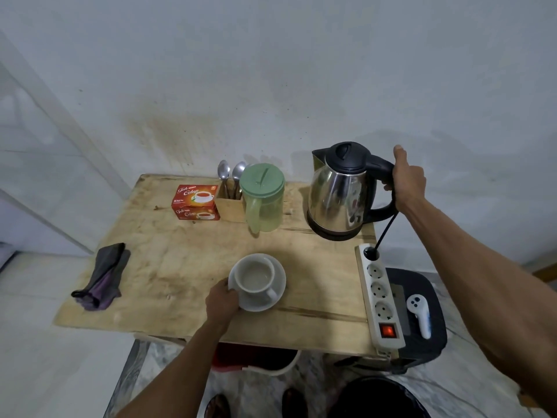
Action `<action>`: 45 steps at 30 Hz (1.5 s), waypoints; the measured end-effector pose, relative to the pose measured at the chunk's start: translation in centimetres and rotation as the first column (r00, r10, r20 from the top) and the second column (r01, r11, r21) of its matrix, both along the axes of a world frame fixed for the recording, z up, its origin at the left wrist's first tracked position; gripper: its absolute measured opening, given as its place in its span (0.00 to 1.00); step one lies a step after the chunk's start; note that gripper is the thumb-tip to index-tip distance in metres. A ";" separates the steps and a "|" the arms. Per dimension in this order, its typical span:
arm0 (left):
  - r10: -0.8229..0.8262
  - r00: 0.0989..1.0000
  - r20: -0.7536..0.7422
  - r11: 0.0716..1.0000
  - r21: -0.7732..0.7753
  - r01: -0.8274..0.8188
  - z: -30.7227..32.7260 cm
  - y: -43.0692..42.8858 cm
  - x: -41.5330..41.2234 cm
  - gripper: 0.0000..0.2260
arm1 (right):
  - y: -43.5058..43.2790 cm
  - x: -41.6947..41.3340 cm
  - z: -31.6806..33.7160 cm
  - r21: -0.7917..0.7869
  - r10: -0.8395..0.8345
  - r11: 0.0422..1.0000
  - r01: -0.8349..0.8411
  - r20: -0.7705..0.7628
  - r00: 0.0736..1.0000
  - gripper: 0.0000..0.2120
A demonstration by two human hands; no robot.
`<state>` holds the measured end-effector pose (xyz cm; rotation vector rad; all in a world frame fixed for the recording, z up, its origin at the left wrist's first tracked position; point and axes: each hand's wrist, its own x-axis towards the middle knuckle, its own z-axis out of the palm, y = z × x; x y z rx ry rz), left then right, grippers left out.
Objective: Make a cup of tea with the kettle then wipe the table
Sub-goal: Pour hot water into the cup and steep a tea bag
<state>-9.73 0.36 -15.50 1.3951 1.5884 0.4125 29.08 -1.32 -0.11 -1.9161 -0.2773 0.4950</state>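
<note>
A steel kettle [339,191] with a black lid stands on its black base at the back right of the wooden table [180,267]. My right hand [407,179] is closed around the kettle's black handle. An empty white cup [254,274] sits on a white saucer [275,292] near the table's middle front. My left hand [221,303] grips the saucer's left rim. A red tea box [196,202] lies at the back. A dark folded cloth [102,276] rests on the left edge.
A green-lidded plastic jug [263,197] stands between tea box and kettle, with two spoons [230,173] in a wooden holder behind it. A white power strip [378,294] with a lit red switch lies along the right edge, the kettle's cord plugged in. A wall rises right behind.
</note>
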 end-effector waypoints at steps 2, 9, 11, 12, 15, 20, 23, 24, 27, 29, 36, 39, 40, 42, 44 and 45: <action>-0.025 1.000 -0.003 1.000 0.002 0.025 0.2 -0.2 -0.2 0.20 | -0.4 -0.4 1.1 0.013 0.040 0.999 -0.040 0.013 0.999 0.27; -0.023 1.000 0.002 0.999 -0.025 0.023 -0.4 -0.5 -0.6 0.21 | -1.4 -2.2 4.4 -0.026 0.290 0.957 -0.289 0.067 0.955 0.33; -0.017 1.000 0.005 1.000 -0.023 0.017 -0.1 -0.7 -0.6 0.17 | -1.4 -3.3 5.1 -0.066 0.370 0.929 -0.365 0.110 0.922 0.31; -0.013 1.000 0.004 1.000 -0.028 0.013 -0.3 -0.6 -0.6 0.17 | -1.4 -3.9 5.3 -0.085 0.408 0.913 -0.400 0.129 0.904 0.30; 0.020 1.000 0.012 0.998 -0.055 -0.019 -1.4 -0.2 -0.9 0.18 | -1.4 -5.5 5.3 -0.131 0.502 0.865 -0.485 0.170 0.848 0.30; 0.025 0.999 0.035 0.997 -0.068 -0.022 -1.8 -0.2 -1.1 0.18 | -0.8 -8.9 5.4 -0.278 0.667 0.743 -0.609 0.247 0.702 0.32; 0.019 0.999 0.037 0.999 -0.044 -0.017 -1.9 -0.3 -1.3 0.17 | -0.1 -11.0 5.4 -0.380 0.744 0.666 -0.641 0.290 0.601 0.35; 0.010 0.999 0.040 0.999 -0.037 -0.009 -1.9 -0.3 -1.4 0.17 | 0.2 -11.7 5.4 -0.420 0.766 0.641 -0.642 0.313 0.561 0.33; -0.012 0.999 0.035 0.999 -0.033 0.013 -1.7 -0.5 -1.6 0.18 | 1.0 -13.5 5.2 -0.565 0.829 0.559 -0.607 0.366 0.423 0.31; -0.016 0.999 0.041 0.999 -0.035 0.017 -1.4 -0.7 -1.6 0.12 | 1.5 -14.4 5.0 -0.630 0.849 0.528 -0.569 0.393 0.353 0.33; 0.015 0.996 0.090 0.998 -0.061 -0.010 -0.6 -1.2 -1.8 0.08 | 2.6 -16.8 4.1 -0.790 0.886 0.453 -0.414 0.451 0.108 0.34; 0.010 0.995 0.099 0.998 -0.065 -0.004 -0.4 -1.4 -1.8 0.07 | 2.7 -17.6 4.2 -0.829 0.890 0.433 -0.355 0.456 0.019 0.33; 0.013 0.995 0.102 0.998 -0.065 -0.007 -0.4 -1.4 -1.8 0.09 | 2.8 -17.8 4.2 -0.836 0.890 0.428 -0.344 0.456 -0.001 0.33; 0.021 0.994 0.107 0.998 -0.066 -0.014 -0.6 -1.3 -1.8 0.10 | 2.9 -18.3 4.2 -0.848 0.889 0.420 -0.323 0.456 -0.041 0.33; 0.027 0.993 0.119 0.997 -0.075 -0.018 -0.7 -1.3 -1.7 0.09 | 2.9 -18.6 4.3 -0.857 0.886 0.415 -0.304 0.457 -0.080 0.33; 0.037 0.992 0.122 0.996 -0.082 -0.027 -0.7 -1.2 -1.7 0.09 | 2.9 -18.8 4.3 -0.862 0.884 0.411 -0.297 0.457 -0.102 0.33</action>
